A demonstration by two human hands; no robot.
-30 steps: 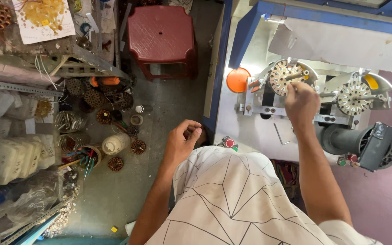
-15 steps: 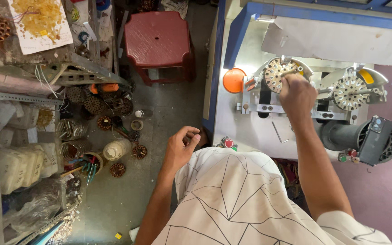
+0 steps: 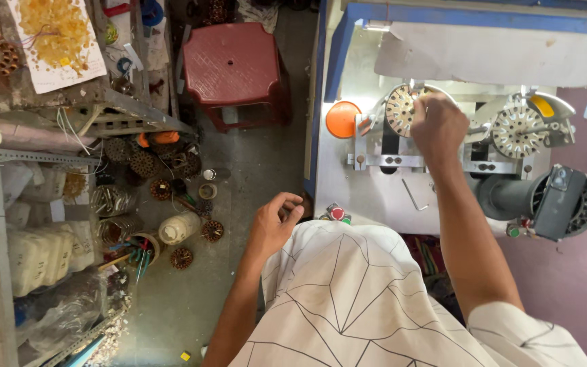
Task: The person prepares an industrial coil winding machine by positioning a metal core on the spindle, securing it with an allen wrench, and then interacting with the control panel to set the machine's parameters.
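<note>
I am reaching my right hand (image 3: 437, 126) up to the slotted metal core (image 3: 402, 109) that is sitting on the left spindle of the winding machine (image 3: 443, 163), on the white bench (image 3: 368, 197) in front of me. My fingers are curling closed over the core's right edge, gripping it at the rim, though the fingertips themselves are hidden behind my knuckles.

I am judging the core to be stiff and fairly heavy for its bulk, being stacked steel, with hard teeth around the rim that could bite or snag. The outer rim is giving me the surest hold; the slots between the teeth are better left alone, since any fine wire there would be fragile.

My left hand (image 3: 273, 224) is hanging loosely near the bench's front corner, above the floor, its fingers half-curled and holding nothing that I can see, just beside the red and green push buttons (image 3: 336, 214).

A second toothed core (image 3: 516, 132) is sitting well to the right on the same machine, untouched, near the black motor (image 3: 558, 200).
</note>
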